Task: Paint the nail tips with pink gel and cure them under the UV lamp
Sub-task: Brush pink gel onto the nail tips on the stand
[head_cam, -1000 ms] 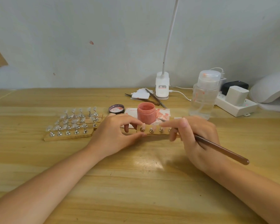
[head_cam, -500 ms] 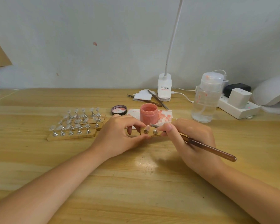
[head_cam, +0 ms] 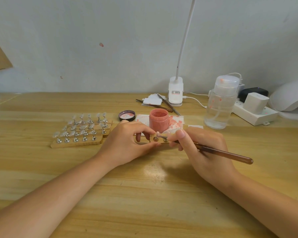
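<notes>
My left hand (head_cam: 126,141) pinches the left end of a small wooden nail-tip holder strip (head_cam: 159,141) lying on the table. My right hand (head_cam: 201,148) grips a brown brush (head_cam: 225,154), and its bristle end touches a nail tip (head_cam: 158,133) at the strip's left end. Most of the strip is hidden by my right fingers. An open jar of pink gel (head_cam: 158,120) stands just behind the strip, with its black lid (head_cam: 127,115) to the left. The white UV lamp (head_cam: 292,97) sits at the far right edge.
Several wooden strips of clear nail tips (head_cam: 81,131) lie to the left. Behind are a paint-stained paper (head_cam: 176,121), a clear pump bottle (head_cam: 219,103), a white power strip with plugs (head_cam: 255,110), a desk lamp base (head_cam: 175,91), and spare brushes on white pads (head_cam: 155,101).
My right hand has slid left along the strip, bringing the brush tip to the leftmost nail tip. My left hand keeps its hold on the strip.
</notes>
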